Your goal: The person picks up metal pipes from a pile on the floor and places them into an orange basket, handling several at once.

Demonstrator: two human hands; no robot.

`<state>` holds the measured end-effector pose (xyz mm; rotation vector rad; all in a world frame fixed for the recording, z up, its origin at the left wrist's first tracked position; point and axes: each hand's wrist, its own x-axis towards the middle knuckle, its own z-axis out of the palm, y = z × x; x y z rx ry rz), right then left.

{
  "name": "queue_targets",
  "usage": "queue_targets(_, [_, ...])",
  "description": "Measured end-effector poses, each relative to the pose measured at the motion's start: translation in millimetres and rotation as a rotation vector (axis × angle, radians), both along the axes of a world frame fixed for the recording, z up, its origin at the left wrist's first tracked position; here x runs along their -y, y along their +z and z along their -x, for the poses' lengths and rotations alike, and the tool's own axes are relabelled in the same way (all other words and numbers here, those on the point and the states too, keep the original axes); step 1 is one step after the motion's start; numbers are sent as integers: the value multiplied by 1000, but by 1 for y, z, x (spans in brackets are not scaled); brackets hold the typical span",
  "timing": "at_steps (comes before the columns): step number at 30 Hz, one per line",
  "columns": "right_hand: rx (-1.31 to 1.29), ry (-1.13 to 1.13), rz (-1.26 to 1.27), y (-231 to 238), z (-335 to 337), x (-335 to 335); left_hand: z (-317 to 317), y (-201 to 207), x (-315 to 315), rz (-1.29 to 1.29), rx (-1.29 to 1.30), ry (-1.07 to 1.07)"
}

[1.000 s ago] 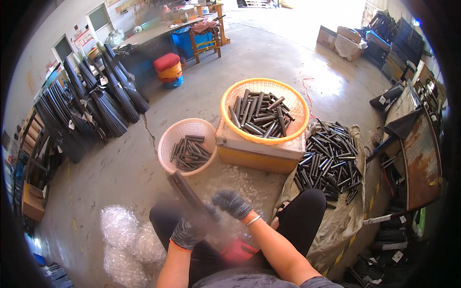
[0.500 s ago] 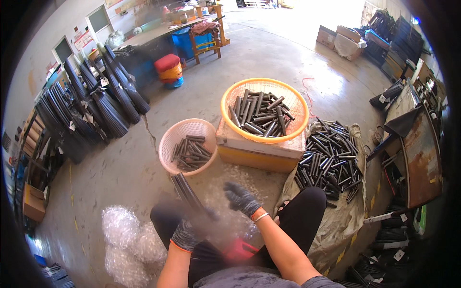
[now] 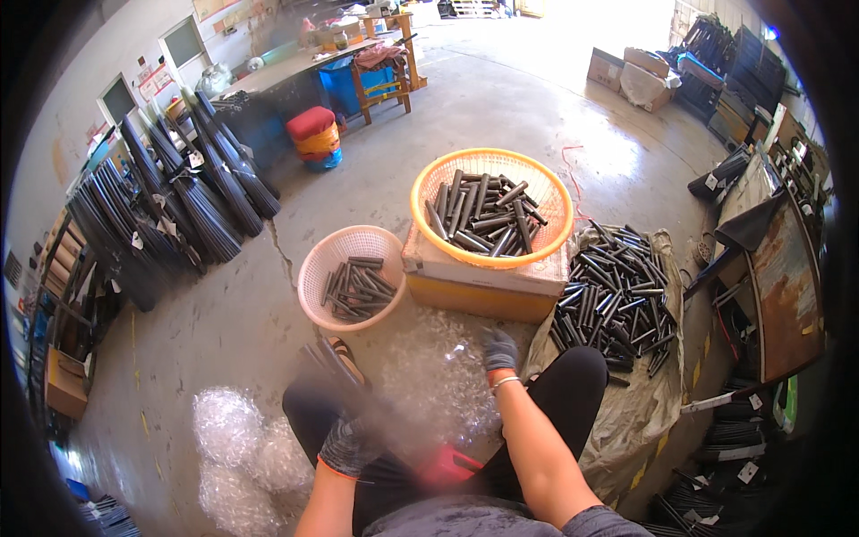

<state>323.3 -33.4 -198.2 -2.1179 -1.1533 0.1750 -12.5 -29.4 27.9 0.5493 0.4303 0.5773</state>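
My left hand (image 3: 347,446), in a dark grey glove with an orange cuff, is closed around a few dark tubes (image 3: 333,365) above my left thigh. A blur hides much of the tubes' near part. My gloved right hand (image 3: 500,351) reaches beyond my right knee, near the cardboard box, with its fingers stretched forward and nothing visible in it. Below and beside it, clear plastic scraps (image 3: 438,358) lie on the floor. A pink basket (image 3: 309,285) with short dark tubes (image 3: 358,288) stands ahead of my left hand.
An orange basket (image 3: 565,210) of short dark tubes sits on a cardboard box (image 3: 479,300). On a cloth (image 3: 617,438) at the right lies a heap of tubes (image 3: 617,295). Clear plastic bundles (image 3: 228,430) are at the left. Long dark rods (image 3: 192,201) lean farther left. A red-topped stool (image 3: 313,134) stands beyond.
My right hand has moved forward and to the right, away from the tubes. My left hand still holds the tubes, now tilted slightly more to the left.
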Motion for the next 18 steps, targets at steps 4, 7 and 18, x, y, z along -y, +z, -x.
queue_targets(4, [-952,93,227,46,44,0,10,8,-1,84,60,45])
queue_targets(7, [-1452,487,48,149,94,0,-3,24,-4,122,91,27])
queue_targets(18, [-1418,665,-158,194,116,12,-2,-9,-14,-397,-299,34])
